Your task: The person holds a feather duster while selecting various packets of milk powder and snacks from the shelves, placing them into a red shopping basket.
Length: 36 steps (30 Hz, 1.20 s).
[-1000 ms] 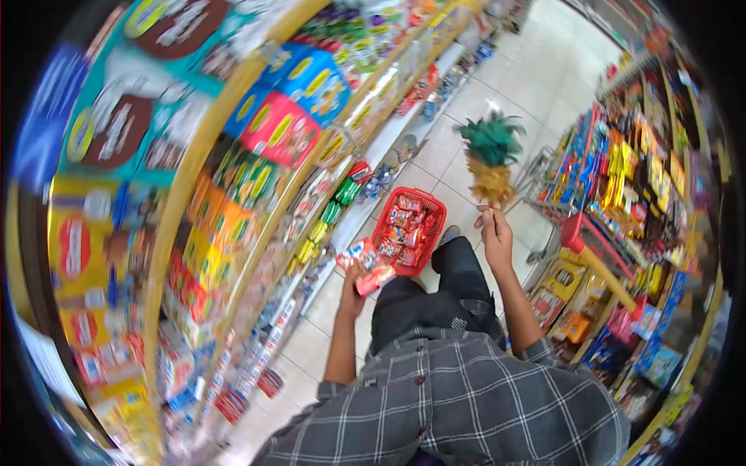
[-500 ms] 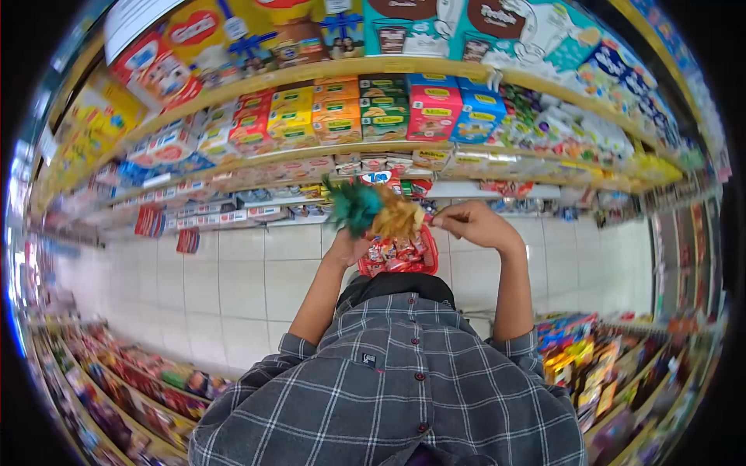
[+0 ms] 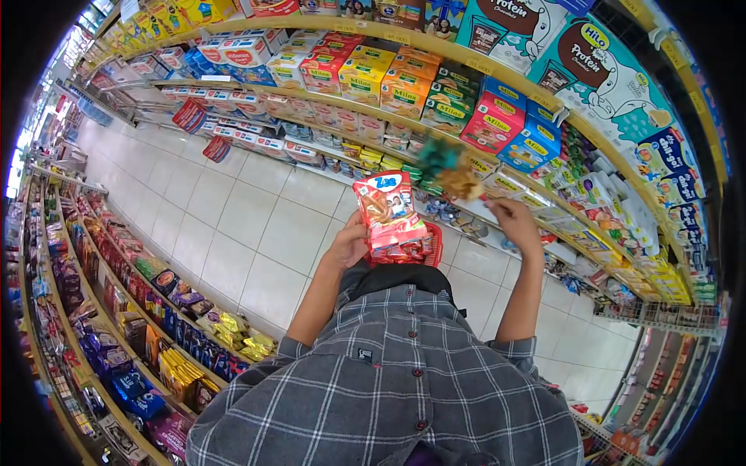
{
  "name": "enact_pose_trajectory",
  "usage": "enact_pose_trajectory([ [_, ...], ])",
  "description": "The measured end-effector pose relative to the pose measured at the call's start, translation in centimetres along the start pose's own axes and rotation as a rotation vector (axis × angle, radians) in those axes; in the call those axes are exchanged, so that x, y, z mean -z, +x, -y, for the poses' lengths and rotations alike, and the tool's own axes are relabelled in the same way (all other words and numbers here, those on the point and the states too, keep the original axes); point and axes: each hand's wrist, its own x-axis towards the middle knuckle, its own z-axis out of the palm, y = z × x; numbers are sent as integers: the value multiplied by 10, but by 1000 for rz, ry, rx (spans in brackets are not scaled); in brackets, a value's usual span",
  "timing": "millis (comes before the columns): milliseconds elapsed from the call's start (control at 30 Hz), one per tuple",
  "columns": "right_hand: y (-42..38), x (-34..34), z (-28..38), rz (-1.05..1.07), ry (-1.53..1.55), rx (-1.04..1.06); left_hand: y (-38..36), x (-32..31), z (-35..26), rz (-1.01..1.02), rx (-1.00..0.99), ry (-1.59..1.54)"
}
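Left hand gripped a red snack packet, held upright just above the red basket w/ more packets inside. Right hand was closed on a feather duster, raised near the shelf. Judgement: hold the packet firm and steady, brush lightly, keep feathers off the shelf boxes.

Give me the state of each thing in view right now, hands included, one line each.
Left hand: closed on a red snack packet, raised.
Red snack packet: held upright above the basket.
Right hand: closed on the feather duster's handle.
Feather duster: lifted toward the shelves, blurred.
Red basket: on the floor, holding packets, mostly hidden.
Shelves: stocked with boxes.
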Motion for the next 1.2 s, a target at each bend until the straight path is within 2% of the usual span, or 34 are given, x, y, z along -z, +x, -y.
enact_pose_trajectory([
  [67, 2, 9, -2, -64, 70, -114, 5, 2, -3, 21, -19, 19],
  [100, 5, 3, -1, -85, 45, -2, 8, -4, -8, 27, -13, 23],
  [167, 1, -31, 20, -138, 192, 51, 21, -20, -12, 93, -8, -3],
  [267, -4, -53, 54, 31, 399, -99, 52, -42, -7, 156, 64, -37],
  [333, 5, -74, 34, 10, 667, -264, 70, -38, 2, 37, 103, 246],
  [367, 6, -77, 31, -88, 781, -273, 81, -30, 4, -18, 129, 427],
  [400, 4, -76, 35, -179, 740, -274, 89, -29, 4, -68, 148, 610],
  [433, 1, -69, 42, -268, 691, -273, 94, -31, 7, -178, 13, 752],
  [533, 4, -72, 37, -469, 437, -182, 107, -53, -7, -21, 239, 324],
  [600, 6, -88, 44, -563, 246, -101, 118, -53, -3, 23, 269, 409],
  [667, -9, -89, 74, -512, 513, -177, 132, -46, -5, 50, 315, 434],
  [700, -16, -88, 84, -502, 698, -202, 142, -26, -11, 105, 480, 204],
  [800, -35, -91, 75, -662, 602, -100, 143, -10, -24, 67, 496, -250],
  [833, -40, -93, 63, -734, 536, -66, 147, -3, -26, 60, 488, -299],
  [867, -42, -96, 59, -803, 468, -32, 151, 3, -28, 104, 510, -335],
  [967, -53, -110, 69, -695, 445, -278, 160, 16, -33, 187, 611, -438],
  [1067, -41, -136, 83, -549, 187, -141, 156, 23, -34, 59, 665, -282],
  [1100, -40, -137, 86, -519, 113, -211, 156, 24, -31, 119, 602, -277],
  [1200, -50, -122, 54, -664, 238, -389, 161, 36, -39, 233, 650, -361],
])
